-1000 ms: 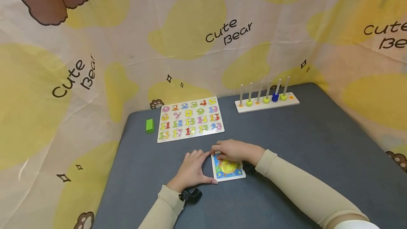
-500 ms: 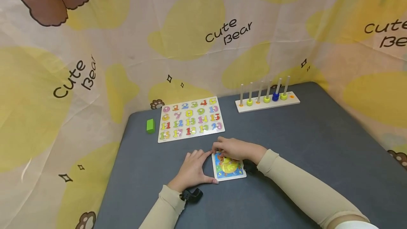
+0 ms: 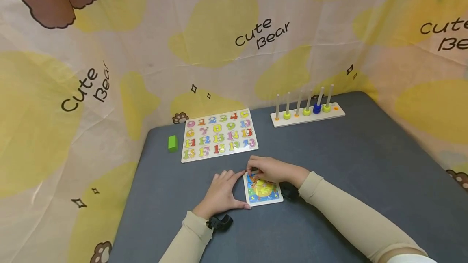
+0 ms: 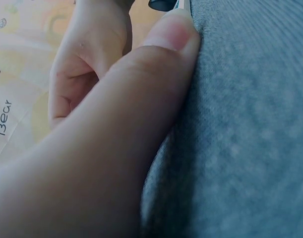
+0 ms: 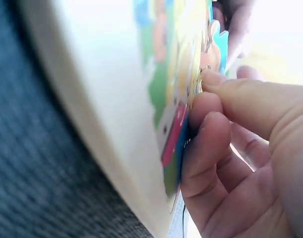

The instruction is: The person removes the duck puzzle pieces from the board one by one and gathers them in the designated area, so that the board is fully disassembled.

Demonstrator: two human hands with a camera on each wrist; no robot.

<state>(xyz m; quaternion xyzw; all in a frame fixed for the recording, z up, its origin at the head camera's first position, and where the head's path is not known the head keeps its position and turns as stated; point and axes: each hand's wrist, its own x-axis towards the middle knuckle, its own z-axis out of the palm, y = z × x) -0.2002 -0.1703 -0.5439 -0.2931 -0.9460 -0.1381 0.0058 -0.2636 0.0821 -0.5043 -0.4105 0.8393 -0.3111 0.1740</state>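
Note:
A small picture puzzle [image 3: 264,194], with a white frame and a yellow figure on blue, lies flat on the grey table. My left hand [image 3: 220,195] is spread along its left side, thumb at the near left corner and index finger at the far left corner. Over the puzzle's far part, my right hand [image 3: 272,170] has its fingers bent down. The right wrist view shows its thumb and fingers pinching a puzzle piece [image 5: 219,47], coloured blue and orange, which stands raised from the picture. In the head view that hand hides most of the piece.
Behind the hands lies a white number board [image 3: 219,135] with coloured numerals. A green block [image 3: 173,143] stands left of it. At the back right is a white peg board [image 3: 308,116] with upright pegs and a few yellow-green and blue rings. A printed cloth [image 3: 215,31] hangs behind the table.
My right hand has shifted slightly away and to the right over the puzzle's far edge, uncovering a little more of the picture. The left hand stays put along the left side.

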